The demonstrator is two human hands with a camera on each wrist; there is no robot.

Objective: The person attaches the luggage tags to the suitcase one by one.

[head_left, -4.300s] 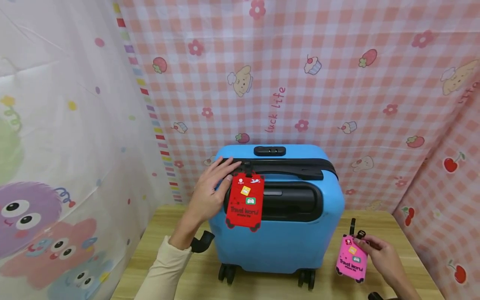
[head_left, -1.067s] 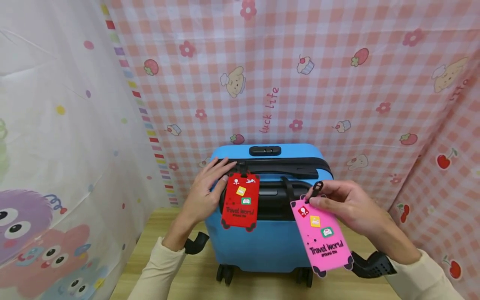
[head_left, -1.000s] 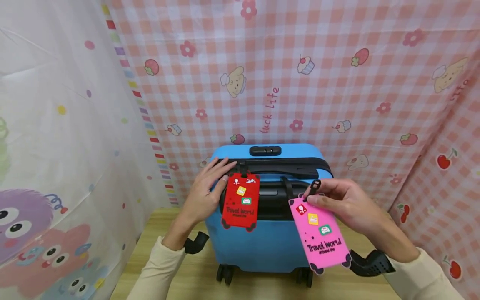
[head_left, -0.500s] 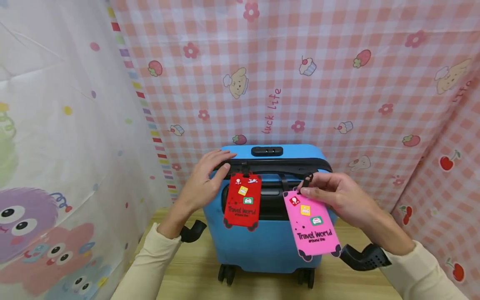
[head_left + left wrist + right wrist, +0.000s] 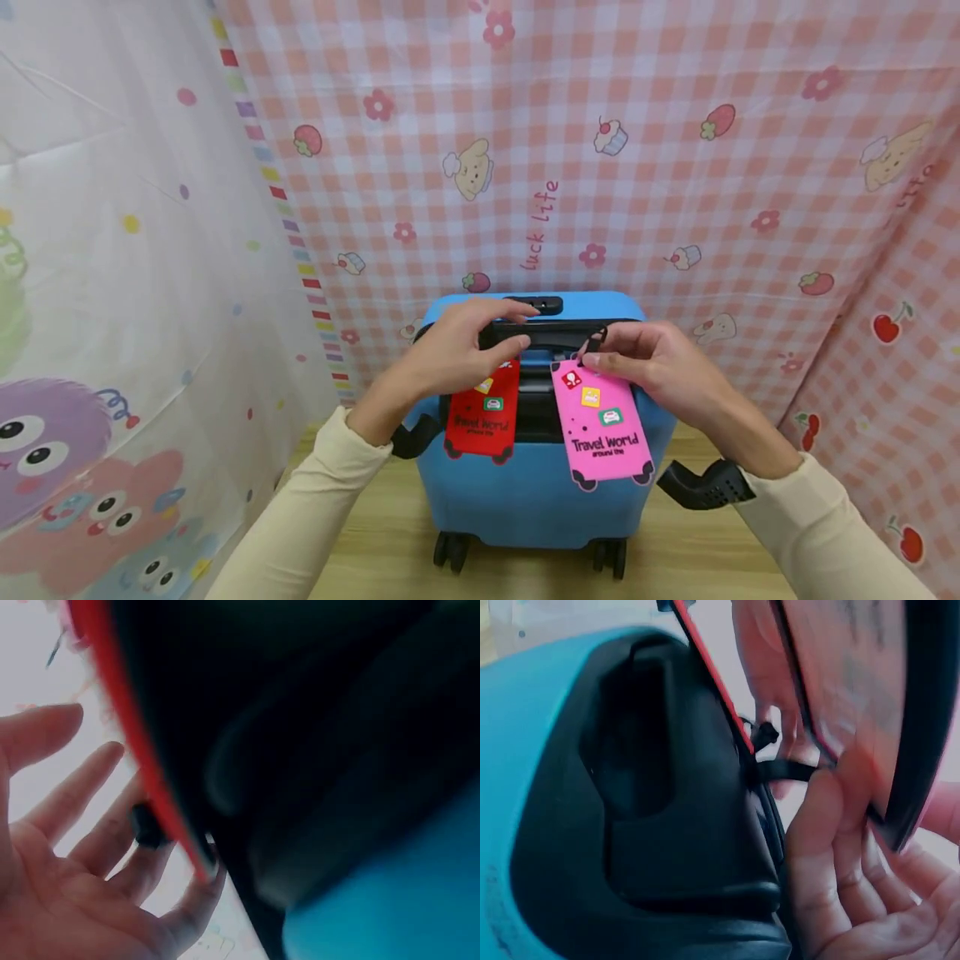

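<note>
My right hand (image 5: 660, 362) pinches the top of a pink luggage tag (image 5: 611, 446) and its black strap, in front of a blue suitcase (image 5: 540, 504). In the right wrist view that strap (image 5: 784, 771) stretches from the fingers toward the suitcase's black top handle. A red luggage tag (image 5: 480, 433) hangs by its own strap from the handle's left part. My left hand (image 5: 457, 346) reaches across the upper part of the red tag, thumb and fingers apart near the handle (image 5: 566, 335). The left wrist view shows the fingers (image 5: 97, 840) spread behind the red tag's edge.
The suitcase stands upright on black wheels (image 5: 450, 550) on a wood-grain table (image 5: 382, 542). A black combination lock (image 5: 551, 305) sits at its top. A pink checked cloth (image 5: 562, 108) hangs behind, and a white printed cloth (image 5: 150, 275) on the left.
The right hand has brought the pink tag from the right side of the table up and left to the handle. The left hand has moved right, off the suitcase's top left corner.
</note>
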